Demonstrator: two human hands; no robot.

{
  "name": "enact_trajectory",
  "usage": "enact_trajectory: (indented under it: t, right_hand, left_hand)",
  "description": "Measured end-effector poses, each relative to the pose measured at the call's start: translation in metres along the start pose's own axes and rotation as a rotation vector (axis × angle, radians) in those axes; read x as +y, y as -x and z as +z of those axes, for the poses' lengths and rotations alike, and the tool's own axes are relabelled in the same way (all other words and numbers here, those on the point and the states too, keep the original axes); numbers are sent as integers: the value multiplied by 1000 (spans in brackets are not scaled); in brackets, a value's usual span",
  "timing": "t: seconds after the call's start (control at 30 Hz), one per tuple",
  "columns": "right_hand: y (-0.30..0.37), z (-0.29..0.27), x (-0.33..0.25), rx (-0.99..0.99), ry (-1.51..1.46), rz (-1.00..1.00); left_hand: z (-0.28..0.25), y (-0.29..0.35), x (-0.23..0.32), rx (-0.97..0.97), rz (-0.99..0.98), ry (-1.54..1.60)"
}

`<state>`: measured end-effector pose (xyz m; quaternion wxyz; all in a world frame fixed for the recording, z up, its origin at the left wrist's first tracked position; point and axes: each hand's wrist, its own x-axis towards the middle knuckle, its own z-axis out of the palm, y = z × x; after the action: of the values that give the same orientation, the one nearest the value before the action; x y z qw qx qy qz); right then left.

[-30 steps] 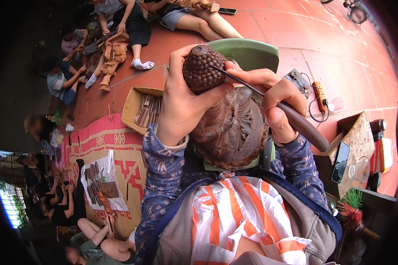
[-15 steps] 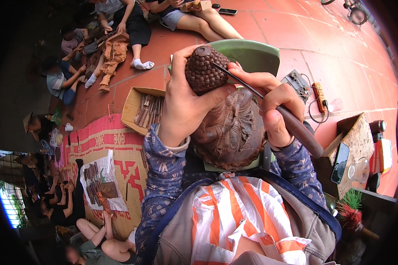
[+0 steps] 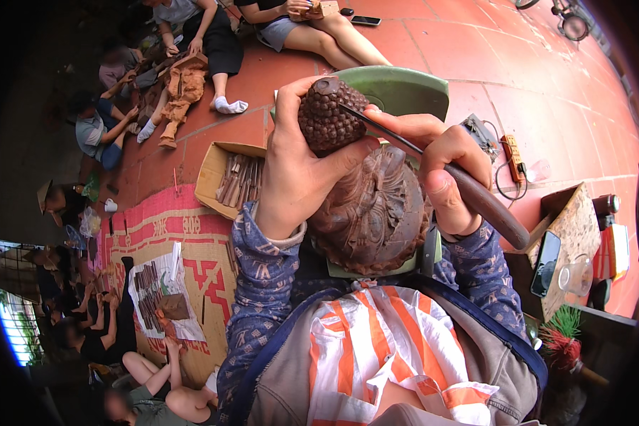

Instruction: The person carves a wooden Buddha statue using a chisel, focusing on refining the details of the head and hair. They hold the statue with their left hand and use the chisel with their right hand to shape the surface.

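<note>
A dark brown wooden statue (image 3: pixel 373 213) rests in front of me, its carved body below and its knobbly, curl-covered head (image 3: pixel 328 117) toward the far side. My left hand (image 3: pixel 298 160) wraps round that head, thumb along its near side. In my right hand (image 3: pixel 451 167) is a carving chisel (image 3: pixel 483 206), gripped by its dark wooden handle. The thin metal blade slants up to the left, and its tip meets the curls on the head's right side. My right fingertips lie close to the head.
Behind the statue stands a green plastic chair (image 3: pixel 412 89). A cardboard box (image 3: pixel 209 174) of chisels is at the left, with more tools on paper (image 3: pixel 167 291) over a patterned mat. A wooden box (image 3: pixel 568 241) bearing a phone and an orange power strip (image 3: pixel 513 153) are right. Other people sit at left.
The chisel handle's end and my right hand have shifted slightly right, and the blade lies a little flatter. The tip stays at the curls; my left hand keeps its hold.
</note>
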<state>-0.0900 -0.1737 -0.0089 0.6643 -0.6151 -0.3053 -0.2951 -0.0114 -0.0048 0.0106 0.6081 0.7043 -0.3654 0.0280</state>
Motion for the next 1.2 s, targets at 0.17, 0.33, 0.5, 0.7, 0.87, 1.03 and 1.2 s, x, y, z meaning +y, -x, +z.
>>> enact_trajectory:
  t: [0.17, 0.33, 0.5, 0.7, 0.87, 1.03, 1.2]
  right_hand:
    - [-23, -16, -19, -96, -8, 108]
    - [-41, -39, -31, -467, -66, -6]
    - [-16, -38, -22, -247, -300, 160]
    - [-38, -50, -9, -357, -259, 14]
    - [-51, -53, -3, -393, -344, 147]
    - [-60, -57, -9, -415, -252, 237]
    - [-62, -54, -10, -433, -226, 181]
  left_hand:
    - [0, 0, 2, 5, 8, -89]
    - [-1, -1, 3, -12, -33, 40]
    - [-2, 0, 0, -8, 7, -22]
    - [-4, 1, 0, -3, 0, -8]
    - [-3, 2, -2, -1, -11, -18]
    - [-3, 2, -3, -10, -21, -23]
    - [-3, 2, -1, -14, -10, -29]
